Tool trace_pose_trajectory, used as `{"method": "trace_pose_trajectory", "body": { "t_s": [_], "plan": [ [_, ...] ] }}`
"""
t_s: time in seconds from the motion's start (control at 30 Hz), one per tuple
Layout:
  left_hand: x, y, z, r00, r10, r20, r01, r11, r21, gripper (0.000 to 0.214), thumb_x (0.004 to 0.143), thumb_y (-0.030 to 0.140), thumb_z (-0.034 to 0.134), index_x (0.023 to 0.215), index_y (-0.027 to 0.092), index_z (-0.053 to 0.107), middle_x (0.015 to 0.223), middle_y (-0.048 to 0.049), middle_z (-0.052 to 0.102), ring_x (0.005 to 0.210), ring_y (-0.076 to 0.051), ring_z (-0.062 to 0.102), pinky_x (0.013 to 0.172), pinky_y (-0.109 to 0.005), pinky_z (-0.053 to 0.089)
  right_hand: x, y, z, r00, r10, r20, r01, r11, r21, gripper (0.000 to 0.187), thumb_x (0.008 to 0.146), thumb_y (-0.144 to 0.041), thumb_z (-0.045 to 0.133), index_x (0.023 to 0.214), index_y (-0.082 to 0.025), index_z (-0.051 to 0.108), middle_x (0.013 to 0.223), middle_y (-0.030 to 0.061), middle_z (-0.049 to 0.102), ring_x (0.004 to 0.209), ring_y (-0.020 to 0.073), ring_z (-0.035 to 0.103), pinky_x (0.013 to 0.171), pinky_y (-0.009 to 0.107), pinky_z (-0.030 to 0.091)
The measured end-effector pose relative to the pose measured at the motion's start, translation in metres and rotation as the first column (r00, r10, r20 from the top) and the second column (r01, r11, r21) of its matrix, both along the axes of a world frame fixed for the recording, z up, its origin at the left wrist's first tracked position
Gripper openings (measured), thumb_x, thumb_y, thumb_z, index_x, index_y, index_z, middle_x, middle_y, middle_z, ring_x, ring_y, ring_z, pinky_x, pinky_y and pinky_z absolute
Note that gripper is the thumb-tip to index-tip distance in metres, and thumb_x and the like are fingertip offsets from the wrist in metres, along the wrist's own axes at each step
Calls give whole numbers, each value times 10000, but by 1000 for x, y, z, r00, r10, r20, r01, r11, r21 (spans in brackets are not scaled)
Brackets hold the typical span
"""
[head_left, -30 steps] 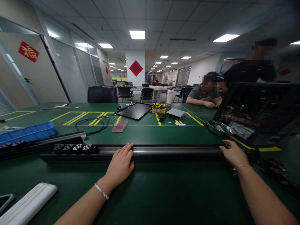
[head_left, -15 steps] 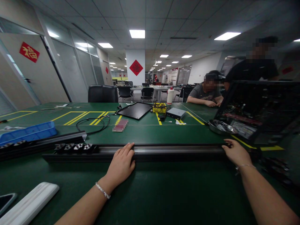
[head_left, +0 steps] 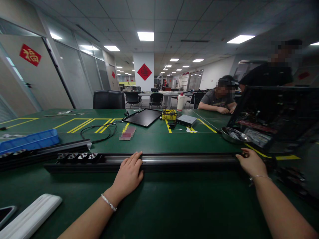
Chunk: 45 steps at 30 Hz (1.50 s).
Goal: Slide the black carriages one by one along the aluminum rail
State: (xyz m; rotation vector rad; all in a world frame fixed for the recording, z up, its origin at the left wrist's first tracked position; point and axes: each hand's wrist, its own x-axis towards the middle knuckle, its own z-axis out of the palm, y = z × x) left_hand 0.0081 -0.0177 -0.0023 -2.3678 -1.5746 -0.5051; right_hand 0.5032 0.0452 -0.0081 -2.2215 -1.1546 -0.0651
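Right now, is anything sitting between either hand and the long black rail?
Nothing visible. The left hand lies with its fingers on the long black rail near its middle, and the right hand touches its right end directly.

The forearms are bare. The left hand [head_left: 128, 174] wears a beaded bracelet [head_left: 108, 202]; the right hand [head_left: 250, 162], a thin chain [head_left: 259, 177], perhaps metal.

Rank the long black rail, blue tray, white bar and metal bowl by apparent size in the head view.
1. long black rail, by far the largest.
2. blue tray and white bar: look alike; both run off the frame, and the bar is nearer the camera, so unranked.
3. metal bowl, smallest.
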Motion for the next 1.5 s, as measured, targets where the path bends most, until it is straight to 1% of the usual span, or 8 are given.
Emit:
{"method": "trace_pose_trajectory", "body": {
  "t_s": [0.2,0.53,0.73,0.93,1.1,1.27,1.4,1.5],
  "plan": [
    [-1,1,-1,1000,-4,20,4,1000,8,231,763,205,464,978,210,549,1388,-102,434,1277,-252,388,987,-450,367,-5,-3,9,996,-86,-18,84,992,-94,439,738,-393,520,1094,-143,578,1099,145,600,1003,294,556,852,361,435],
    [-1,2,-3,1000,0,3,0,1000,9,214,768,211,464,969,216,538,1395,-97,425,1285,-251,376,986,-450,367,-1,-6,4,993,-114,25,115,992,-43,444,759,-402,486,1059,-99,611,1053,194,603,987,315,545,817,384,428],
    [-1,1,-2,1000,0,-6,0,1000,3,213,770,211,467,971,212,539,1392,-97,428,1282,-252,380,993,-441,358,6,-6,2,988,-153,-35,152,988,-33,463,746,-446,495,1068,-132,609,1063,179,608,981,319,551,800,387,433],
    [-1,1,-3,1000,0,5,0,1000,16,207,776,210,460,967,213,537,1395,-100,424,1285,-250,376,999,-447,349,12,-6,0,971,-202,-131,207,978,23,462,723,-453,516,1068,-159,603,1087,156,608,1012,321,541,855,385,416],
    [-1,0,-2,1000,-11,24,11,1000,16,209,761,200,465,955,217,543,1380,-100,443,1271,-253,395,986,-454,363,20,-10,-2,936,-280,-213,291,956,21,478,714,-453,519,1094,-173,600,1082,146,616,940,306,579,774,371,455],
    [-2,0,-3,1000,-10,19,10,1000,7,223,760,203,468,968,222,545,1390,-93,432,1279,-252,385,987,-454,363,24,-14,-8,908,-271,-320,308,949,69,494,674,-475,564,1091,-216,617,1047,105,635,871,274,594,677,335,465],
    [-2,1,-4,999,-15,33,14,1000,23,243,755,199,470,984,226,548,1387,-88,436,1279,-251,385,990,-455,360,31,-15,-15,889,-289,-355,355,925,137,504,640,-466,595,1074,-213,630,1042,105,633,873,282,592,662,350,464],
    [-2,1,-3,999,-20,33,19,1000,21,250,752,199,473,988,221,553,1387,-87,437,1272,-255,393,989,-451,361,37,-16,-19,875,-340,-344,393,914,96,485,644,-442,589,1084,-239,620,1064,98,629,905,297,593,685,375,471]
  ]
}}
